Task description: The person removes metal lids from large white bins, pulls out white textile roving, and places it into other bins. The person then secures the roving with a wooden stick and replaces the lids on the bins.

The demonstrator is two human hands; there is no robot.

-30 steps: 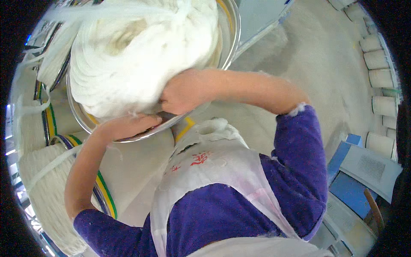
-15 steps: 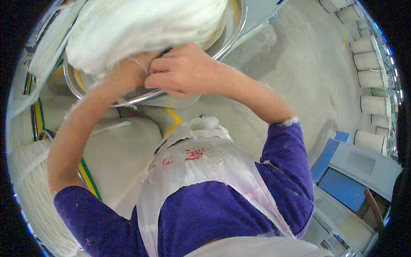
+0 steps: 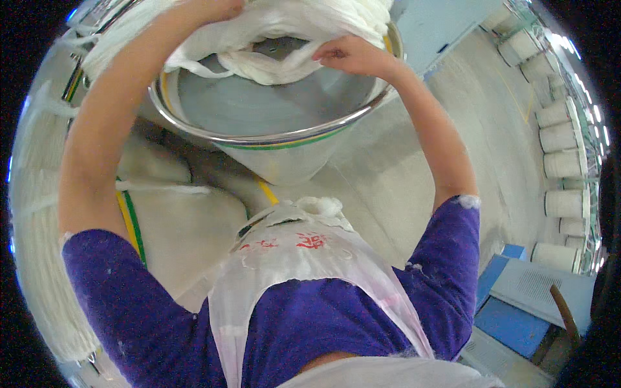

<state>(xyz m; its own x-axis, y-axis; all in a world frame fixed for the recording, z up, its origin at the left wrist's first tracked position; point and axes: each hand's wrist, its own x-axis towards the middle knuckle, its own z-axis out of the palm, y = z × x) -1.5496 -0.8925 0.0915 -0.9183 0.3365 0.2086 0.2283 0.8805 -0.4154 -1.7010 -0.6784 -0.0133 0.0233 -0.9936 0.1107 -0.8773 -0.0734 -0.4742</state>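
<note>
One mass of coiled white sliver [image 3: 270,72] lies over the far side of the metal-rimmed can [image 3: 260,139]; my right hand [image 3: 352,55] pinches its near edge, while I cannot tell how my left hand [image 3: 221,9] grips; the sliver looks light, soft, easily pulled apart, best supported underneath

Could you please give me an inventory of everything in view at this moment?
Fibre mass: one, white, top, over the open can
Open can: one, pale with shiny rim and grey interior, upper middle
Neighbouring can: at least one, pale with yellow-green stripes, left
Fibre strands: many, white, left edge
Cylinders: several, white, right edge
Panel: one, pale blue-grey, top right
Machinery: blue and grey, count unclear, lower right
Curved bar: one, brown, lower right
Floor: grey, yellow markings
Apron: one, white with red marks, centre
Top: one, purple, bottom
Left hand: one, top, at the fibre
Right hand: one, upper middle, at the fibre
</note>
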